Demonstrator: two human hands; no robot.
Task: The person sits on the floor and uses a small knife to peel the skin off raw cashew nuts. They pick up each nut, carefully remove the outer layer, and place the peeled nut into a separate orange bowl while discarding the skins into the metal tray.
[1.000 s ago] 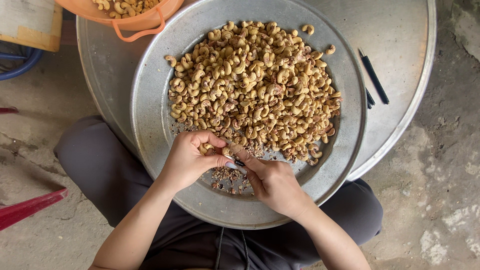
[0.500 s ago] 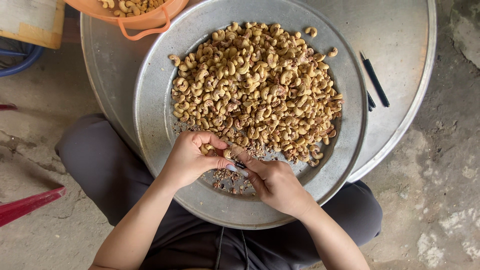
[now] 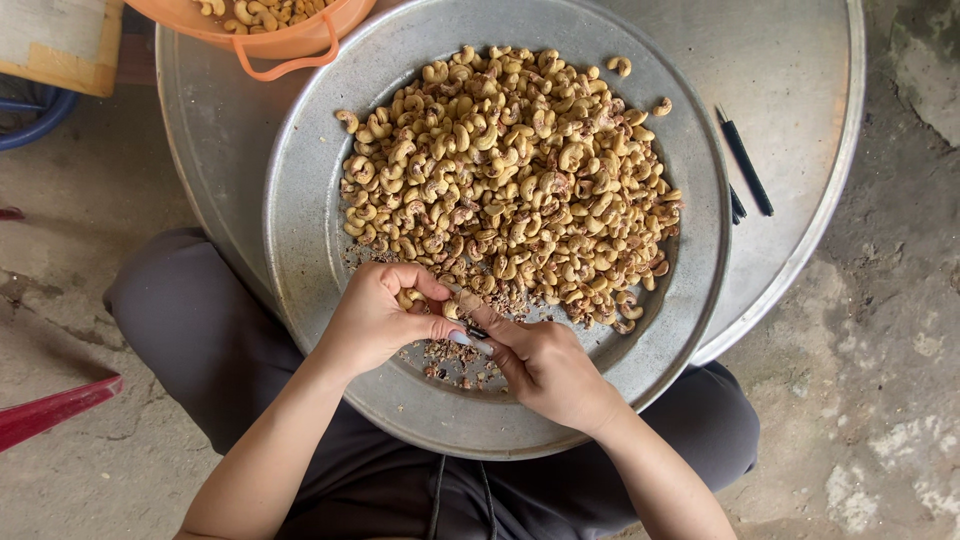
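Observation:
A large heap of cashew nuts [image 3: 510, 180] fills a round metal pan [image 3: 300, 230] that rests on my lap. My left hand [image 3: 375, 320] pinches one cashew nut [image 3: 408, 297] between thumb and fingers at the pan's near side. My right hand [image 3: 545, 365] meets it from the right, fingers closed on a small dark tool [image 3: 476, 331] whose tip touches the nut. Bits of peeled skin [image 3: 450, 360] lie in the pan under both hands.
The pan sits on a bigger metal tray [image 3: 800, 150], where two black tools [image 3: 745, 165] lie at right. An orange basket [image 3: 280, 40] holding nuts stands at the top left. A red object [image 3: 50, 410] lies on the concrete floor at left.
Both hands stay together at the pan's near edge, with only slight finger movement on the nut.

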